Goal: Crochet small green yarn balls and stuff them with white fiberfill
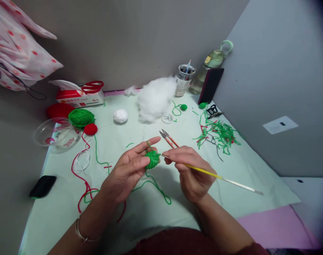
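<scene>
Between the thumb and fingers of my left hand (129,163) is a small round green crochet piece (152,160). Green yarn (148,143) runs over the raised index finger, and a loose loop of it hangs below onto the table. My right hand (193,170) is closed around a crochet hook (206,172) with a yellow handle and metal ends. The hook's tip meets the right edge of the green piece, where a stitch is drawn out. Just beyond the right fingers lie thread snips (169,139) with orange handles, partly hidden by that hand.
White stuffing (157,101) sits at the back, near a cup of pens (183,83), a bottle (205,72) and a propped phone (211,85). Yarn scraps (220,134) lie right. Left are yarn balls (81,117), a clear bowl (57,136) and a box (80,98) with red scissors (92,87).
</scene>
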`<act>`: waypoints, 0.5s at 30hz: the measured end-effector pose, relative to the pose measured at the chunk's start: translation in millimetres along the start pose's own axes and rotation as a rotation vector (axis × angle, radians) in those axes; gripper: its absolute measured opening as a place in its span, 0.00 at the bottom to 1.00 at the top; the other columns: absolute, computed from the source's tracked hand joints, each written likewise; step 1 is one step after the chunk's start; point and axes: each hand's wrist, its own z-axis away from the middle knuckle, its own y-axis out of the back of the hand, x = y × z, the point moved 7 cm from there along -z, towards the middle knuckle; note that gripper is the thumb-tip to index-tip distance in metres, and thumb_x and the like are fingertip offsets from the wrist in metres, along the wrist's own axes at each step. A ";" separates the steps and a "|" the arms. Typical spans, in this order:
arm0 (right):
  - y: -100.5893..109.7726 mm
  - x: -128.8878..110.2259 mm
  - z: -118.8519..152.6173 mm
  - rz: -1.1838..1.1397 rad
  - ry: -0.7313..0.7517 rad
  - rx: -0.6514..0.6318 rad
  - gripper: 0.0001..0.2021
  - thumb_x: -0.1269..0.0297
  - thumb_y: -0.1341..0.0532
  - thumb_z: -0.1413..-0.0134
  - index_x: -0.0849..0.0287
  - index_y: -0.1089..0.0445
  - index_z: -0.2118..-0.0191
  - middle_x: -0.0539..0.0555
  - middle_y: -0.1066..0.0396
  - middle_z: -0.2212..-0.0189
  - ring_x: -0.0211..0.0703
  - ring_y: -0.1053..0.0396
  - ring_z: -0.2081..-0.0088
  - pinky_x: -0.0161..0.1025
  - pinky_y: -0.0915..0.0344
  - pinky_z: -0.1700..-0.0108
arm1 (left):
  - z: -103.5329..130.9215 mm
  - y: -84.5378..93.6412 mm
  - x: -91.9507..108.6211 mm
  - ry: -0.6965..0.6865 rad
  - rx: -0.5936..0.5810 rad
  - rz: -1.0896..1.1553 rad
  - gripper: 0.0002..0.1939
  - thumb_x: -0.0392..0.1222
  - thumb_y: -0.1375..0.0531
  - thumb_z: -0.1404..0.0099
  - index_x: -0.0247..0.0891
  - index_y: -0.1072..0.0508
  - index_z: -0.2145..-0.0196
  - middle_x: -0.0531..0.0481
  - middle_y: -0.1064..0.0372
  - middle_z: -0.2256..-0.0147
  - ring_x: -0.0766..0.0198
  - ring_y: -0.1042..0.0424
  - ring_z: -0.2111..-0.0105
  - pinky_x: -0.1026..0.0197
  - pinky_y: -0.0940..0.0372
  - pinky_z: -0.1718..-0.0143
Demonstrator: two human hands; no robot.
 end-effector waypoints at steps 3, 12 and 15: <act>4.1 12.4 -1.2 -0.150 -0.180 0.044 0.09 0.66 0.36 0.32 0.48 0.17 0.54 0.53 0.17 0.64 0.42 0.23 0.67 0.41 0.25 0.68 | -0.9 2.6 3.7 -0.020 0.022 -0.055 0.24 0.42 0.27 0.40 0.39 0.17 0.46 0.50 0.27 0.63 0.66 0.31 0.63 0.66 0.37 0.55; 12.7 33.1 -7.4 -0.339 -0.455 0.153 0.06 0.60 0.30 0.39 0.54 0.16 0.64 0.53 0.19 0.70 0.38 0.26 0.75 0.35 0.31 0.76 | -2.4 15.4 10.8 -0.044 0.119 -0.218 0.18 0.43 0.28 0.41 0.40 0.14 0.52 0.49 0.27 0.64 0.66 0.33 0.64 0.65 0.40 0.61; 15.0 34.6 -10.6 -0.357 -0.484 0.181 0.06 0.59 0.29 0.40 0.53 0.16 0.65 0.53 0.18 0.71 0.37 0.27 0.77 0.34 0.32 0.77 | -2.0 14.8 12.9 -0.083 0.141 -0.239 0.18 0.41 0.29 0.40 0.40 0.14 0.51 0.50 0.27 0.65 0.66 0.32 0.65 0.65 0.39 0.60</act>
